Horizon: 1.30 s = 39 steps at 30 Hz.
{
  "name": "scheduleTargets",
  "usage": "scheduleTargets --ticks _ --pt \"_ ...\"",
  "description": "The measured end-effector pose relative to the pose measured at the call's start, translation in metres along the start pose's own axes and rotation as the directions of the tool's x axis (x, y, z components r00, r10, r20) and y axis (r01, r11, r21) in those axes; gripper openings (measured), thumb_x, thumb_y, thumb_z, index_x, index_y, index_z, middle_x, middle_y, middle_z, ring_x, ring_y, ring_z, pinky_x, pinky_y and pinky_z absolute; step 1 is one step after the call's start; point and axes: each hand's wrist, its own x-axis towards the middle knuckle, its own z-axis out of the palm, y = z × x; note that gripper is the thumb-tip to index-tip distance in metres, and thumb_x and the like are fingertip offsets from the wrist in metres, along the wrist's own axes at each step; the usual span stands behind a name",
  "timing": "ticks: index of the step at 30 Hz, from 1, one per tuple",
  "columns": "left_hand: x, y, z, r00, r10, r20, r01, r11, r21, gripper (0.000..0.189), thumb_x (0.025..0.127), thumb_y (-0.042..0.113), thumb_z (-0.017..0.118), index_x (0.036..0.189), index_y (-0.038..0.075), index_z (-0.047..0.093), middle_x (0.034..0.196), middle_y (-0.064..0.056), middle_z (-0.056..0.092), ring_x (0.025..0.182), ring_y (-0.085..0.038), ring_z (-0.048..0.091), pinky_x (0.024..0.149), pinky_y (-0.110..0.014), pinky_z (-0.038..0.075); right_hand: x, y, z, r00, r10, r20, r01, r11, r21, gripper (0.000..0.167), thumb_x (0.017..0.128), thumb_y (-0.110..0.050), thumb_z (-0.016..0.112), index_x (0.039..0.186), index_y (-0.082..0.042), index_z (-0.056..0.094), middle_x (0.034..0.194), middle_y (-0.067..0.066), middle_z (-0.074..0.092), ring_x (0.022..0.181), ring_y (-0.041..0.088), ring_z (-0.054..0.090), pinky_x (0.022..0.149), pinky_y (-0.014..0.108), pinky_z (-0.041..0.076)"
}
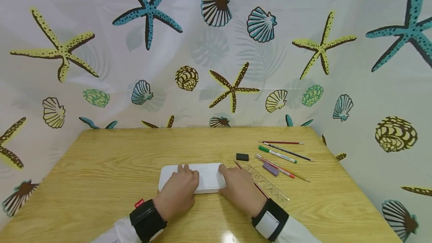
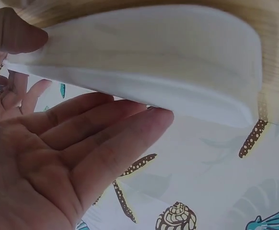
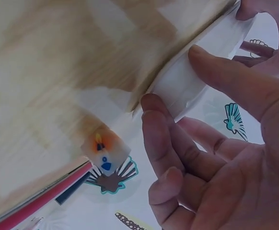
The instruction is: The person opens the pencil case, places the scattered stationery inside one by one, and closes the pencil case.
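Observation:
A white box with rounded corners (image 1: 210, 173) lies lengthwise on the wooden table in front of me. My left hand (image 1: 180, 188) holds its left half, with fingers stretched across the top to near the back edge. In the right wrist view the left thumb presses the front side. My right hand (image 1: 241, 188) grips the box's right end. Its thumb (image 3: 206, 62) lies on the front side, while other fingers bend round the end. A transparent ruler (image 1: 270, 183) and a brown pencil (image 1: 260, 187) lie beside the right hand, partly hidden by it.
Right of the box lie a black eraser (image 1: 242, 157), a purple eraser (image 1: 270, 169), a green-capped marker (image 1: 278, 155) and several pencils and pens. A cloth printed with starfish and shells (image 1: 189, 108) hangs behind the table (image 1: 118, 153) and along its sides.

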Motion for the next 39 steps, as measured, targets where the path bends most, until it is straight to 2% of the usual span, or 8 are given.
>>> scheduleTargets --ticks 8,16,30,39 --pt "0.001 0.005 0.006 0.999 0.001 -0.04 0.002 0.997 0.079 0.028 0.083 0.02 0.068 0.098 -0.003 0.063 0.107 -0.032 0.07 0.1 -0.044 0.07 0.071 -0.045 0.06 0.004 -0.002 -0.002 1.0 0.004 0.016 -0.003 1.0 -0.009 0.046 0.067 -0.024 0.09 0.101 -0.011 0.062 0.077 0.004 0.07 0.065 0.014 0.063 0.055 0.029 0.043" --pt "0.003 0.008 0.004 0.999 -0.004 -0.047 0.01 0.991 0.131 0.031 0.083 0.023 0.069 0.097 -0.004 0.064 0.104 -0.031 0.071 0.096 -0.043 0.072 0.069 -0.044 0.061 0.009 -0.001 -0.002 0.999 0.008 0.04 -0.008 1.0 -0.011 0.05 0.066 -0.023 0.091 0.104 -0.012 0.062 0.08 0.004 0.071 0.065 0.015 0.063 0.053 0.03 0.044" --pt "0.008 0.01 0.004 0.999 -0.031 -0.015 0.032 0.997 0.065 0.028 0.082 0.019 0.07 0.097 -0.004 0.063 0.104 -0.031 0.071 0.097 -0.046 0.071 0.07 -0.048 0.06 0.011 -0.001 -0.005 0.999 0.037 0.037 -0.037 0.999 -0.007 0.051 0.062 -0.022 0.093 0.101 -0.015 0.061 0.079 0.004 0.071 0.064 0.015 0.062 0.05 0.034 0.043" --pt "0.008 0.011 0.002 0.999 -0.037 -0.027 0.039 0.996 0.078 0.027 0.081 0.019 0.07 0.094 -0.003 0.063 0.102 -0.03 0.072 0.096 -0.045 0.071 0.069 -0.047 0.06 0.013 -0.001 -0.007 0.998 0.046 0.049 -0.047 0.999 0.013 0.054 0.06 -0.021 0.094 0.102 -0.014 0.062 0.082 0.004 0.072 0.066 0.014 0.061 0.05 0.033 0.043"
